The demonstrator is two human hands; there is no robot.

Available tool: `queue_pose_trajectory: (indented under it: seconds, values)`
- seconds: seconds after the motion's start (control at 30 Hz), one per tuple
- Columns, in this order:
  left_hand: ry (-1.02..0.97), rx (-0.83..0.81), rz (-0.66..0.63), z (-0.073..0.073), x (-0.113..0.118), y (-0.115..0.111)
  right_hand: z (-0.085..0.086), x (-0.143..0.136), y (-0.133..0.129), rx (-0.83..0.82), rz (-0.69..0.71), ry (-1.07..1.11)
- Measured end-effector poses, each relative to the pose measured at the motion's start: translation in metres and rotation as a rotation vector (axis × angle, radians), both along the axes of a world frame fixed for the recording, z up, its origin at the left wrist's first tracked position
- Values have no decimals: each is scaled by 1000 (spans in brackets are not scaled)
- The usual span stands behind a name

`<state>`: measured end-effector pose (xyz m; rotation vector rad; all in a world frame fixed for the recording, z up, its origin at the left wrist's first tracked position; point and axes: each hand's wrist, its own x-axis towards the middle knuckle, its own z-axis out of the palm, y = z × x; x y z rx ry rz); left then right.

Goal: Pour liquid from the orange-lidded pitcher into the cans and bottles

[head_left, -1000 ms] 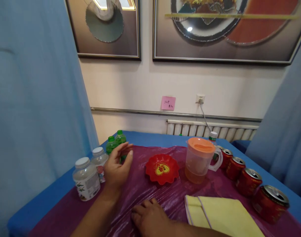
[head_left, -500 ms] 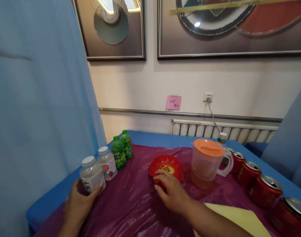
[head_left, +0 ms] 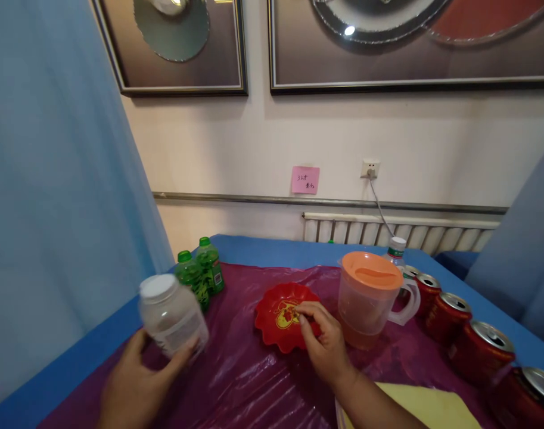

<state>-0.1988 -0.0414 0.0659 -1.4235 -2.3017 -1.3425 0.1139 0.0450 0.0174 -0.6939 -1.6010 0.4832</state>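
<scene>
My left hand [head_left: 142,369] is wrapped round a clear jar [head_left: 173,322] with a white lid, which leans slightly and blurs with motion. Fingers and thumb are on opposite sides of its lower part. My right hand [head_left: 328,342] is closed at the right rim of a red scalloped plate [head_left: 272,333] that bears a yellow print. The thumb and forefinger are together there, and part of the rim is hidden behind them. Two green bottles [head_left: 211,271] stand behind the jar, the nearer one partly covered by it.
A plastic pitcher [head_left: 365,304] with an orange lid stands right of the plate, a clear bottle [head_left: 395,250] behind it. Several red cans [head_left: 479,351] line the right edge. A yellow sheet [head_left: 423,405] lies in front on the purple plastic cover [head_left: 240,381].
My left hand has brought the jar nearer and to the right, covering the second jar. My right hand has gone from the plate's front to its right rim; the plate is slightly nearer.
</scene>
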Motion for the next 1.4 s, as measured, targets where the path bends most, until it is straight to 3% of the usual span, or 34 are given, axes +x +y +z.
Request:
queue_pose_trajectory:
  seconds: [0.1, 0.17, 0.27, 0.37, 0.53, 0.83, 1.4]
  values:
    - [69, 1, -257, 19, 51, 41, 1, 3, 2, -4, -39, 22]
    - [180, 84, -418, 23, 81, 71, 1, 6, 3, -25, -65, 36]
    - [378, 200, -550, 12, 108, 108, 2, 9, 6, -73, -131, 76]
    - [513, 274, -587, -9, 116, 126, 4, 12, 10, -137, -163, 140]
    - [621, 295, -597, -25, 106, 126, 4, 14, 14, -211, -173, 183]
    - [701, 282, -622, -24, 99, 125, 0, 15, 17, -287, -165, 113]
    - [686, 271, -664, -27, 96, 129, -2, 13, 18, -175, -179, -21]
